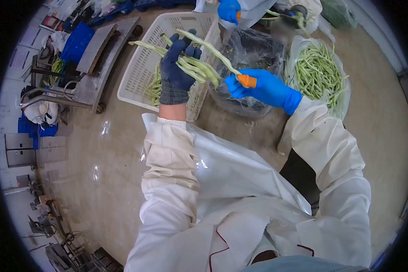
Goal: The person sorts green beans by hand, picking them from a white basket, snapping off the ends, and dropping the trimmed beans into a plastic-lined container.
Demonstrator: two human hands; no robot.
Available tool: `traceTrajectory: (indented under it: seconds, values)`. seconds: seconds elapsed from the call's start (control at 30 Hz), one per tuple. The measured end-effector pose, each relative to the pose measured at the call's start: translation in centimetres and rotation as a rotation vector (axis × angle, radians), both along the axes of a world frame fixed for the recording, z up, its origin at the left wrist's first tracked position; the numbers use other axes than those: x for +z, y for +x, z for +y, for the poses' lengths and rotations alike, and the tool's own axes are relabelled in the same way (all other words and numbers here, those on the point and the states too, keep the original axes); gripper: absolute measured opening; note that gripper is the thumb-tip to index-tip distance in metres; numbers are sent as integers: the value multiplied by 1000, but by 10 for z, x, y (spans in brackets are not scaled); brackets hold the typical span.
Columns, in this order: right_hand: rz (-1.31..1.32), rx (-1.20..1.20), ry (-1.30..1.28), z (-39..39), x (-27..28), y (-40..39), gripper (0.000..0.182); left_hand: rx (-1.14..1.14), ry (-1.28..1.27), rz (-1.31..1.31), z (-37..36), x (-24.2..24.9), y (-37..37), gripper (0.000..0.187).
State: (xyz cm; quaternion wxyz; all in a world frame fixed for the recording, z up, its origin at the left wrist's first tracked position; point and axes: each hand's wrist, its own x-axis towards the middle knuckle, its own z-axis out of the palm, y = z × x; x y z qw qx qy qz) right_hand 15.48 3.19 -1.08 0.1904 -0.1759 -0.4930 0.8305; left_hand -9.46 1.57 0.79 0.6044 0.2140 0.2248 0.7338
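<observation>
My left hand (179,68), in a dark knit glove, is closed around several long green beans (196,68) above a white crate (136,75). In a blue glove with an orange cover on one finger, my right hand (258,86) pinches the near end of a single pale bean (213,51). That bean slants up and left, its far end close to my left fingers. More green beans (154,88) lie inside the crate, partly hidden by my left hand and wrist.
Right of the crate sits a clear plastic bag (249,50) with dark contents. Beyond it stands an open bag full of green beans (317,68). Across from me, another person's blue-gloved hand (229,11) shows at the top. A metal cart (106,59) is at the left.
</observation>
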Motion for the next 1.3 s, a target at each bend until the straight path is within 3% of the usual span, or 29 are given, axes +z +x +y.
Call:
traceTrajectory:
  seconds: [0.17, 0.27, 0.37, 0.47, 0.6, 0.7, 0.83, 1.03, 1.1, 1.13, 1.2, 1.3]
  values:
    - [-39, 138, -49, 1, -10, -6, 37, -258, 146, 84, -5, 11, 17, 46]
    - [-167, 215, -1, 2, -14, -8, 38, -248, 136, 240, -7, 11, 25, 47]
    - [-535, 86, 562, 11, -19, -12, 39, -208, 65, 393, -9, 8, 27, 43]
    - [-596, -239, 903, 23, -17, -9, 39, -71, -48, 622, -12, 10, 37, 36]
    - [-449, -361, 800, 30, 23, -6, 37, -44, -192, 987, -9, -4, 41, 30]
    - [-305, -375, 867, 35, 12, -5, 31, 0, -182, 1312, -7, -18, 42, 32]
    - [-479, -388, 1221, 37, 6, -2, 26, 87, -122, 1646, -7, -20, 48, 33]
    - [-655, -372, 1426, 29, 12, -5, 25, 190, -61, 1771, -11, -19, 61, 32]
    - [-668, -431, 1430, 27, 11, -7, 25, 177, -75, 1700, -13, -17, 65, 31]
    - [-609, -488, 1280, 28, 12, -9, 24, 171, -81, 1665, -13, -16, 67, 30]
    - [-488, -588, 978, 29, 16, -11, 22, 151, -91, 1331, -12, -20, 71, 29]
    - [-200, -442, 498, 46, -1, -11, 25, 145, -119, 916, -11, -17, 71, 28]
